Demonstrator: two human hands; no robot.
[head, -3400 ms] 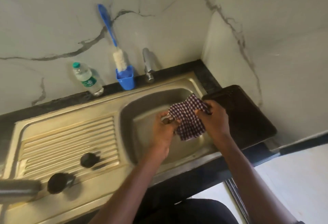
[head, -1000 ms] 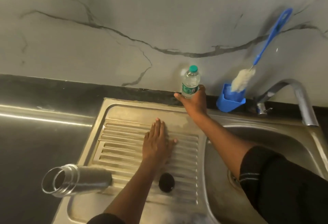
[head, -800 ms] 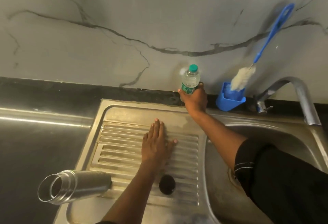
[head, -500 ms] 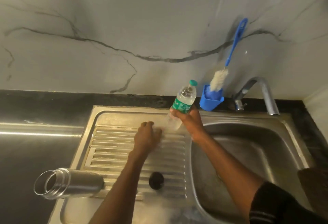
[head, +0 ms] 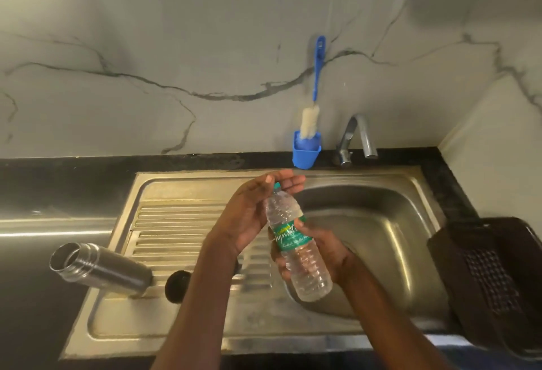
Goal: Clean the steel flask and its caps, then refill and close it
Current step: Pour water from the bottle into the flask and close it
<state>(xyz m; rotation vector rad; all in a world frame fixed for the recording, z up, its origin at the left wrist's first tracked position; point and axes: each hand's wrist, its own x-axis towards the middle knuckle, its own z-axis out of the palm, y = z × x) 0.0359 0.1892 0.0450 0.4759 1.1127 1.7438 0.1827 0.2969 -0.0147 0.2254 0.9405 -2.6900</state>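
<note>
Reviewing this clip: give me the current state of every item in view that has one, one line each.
Steel flask: uncapped, lying on its side at the drainboard's left edge.
Black cap: off the flask, resting on the drainboard.
Water bottle: tilted over the sink, green cap on.
Left hand: fingers at the bottle's cap.
Right hand: grip closed around the bottle body.
Tap: no water running.
Bottle brush: standing in its blue holder.

Right hand point(head: 315, 255) gripping plastic water bottle point(head: 296, 245) at label, tilted over sink point(head: 381, 223). Left hand point(head: 252, 211) fingers on green cap point(head: 276, 185). Open steel flask point(head: 99, 268) lying on drainboard point(head: 176, 223), black cap point(head: 176, 286) beside.
</note>
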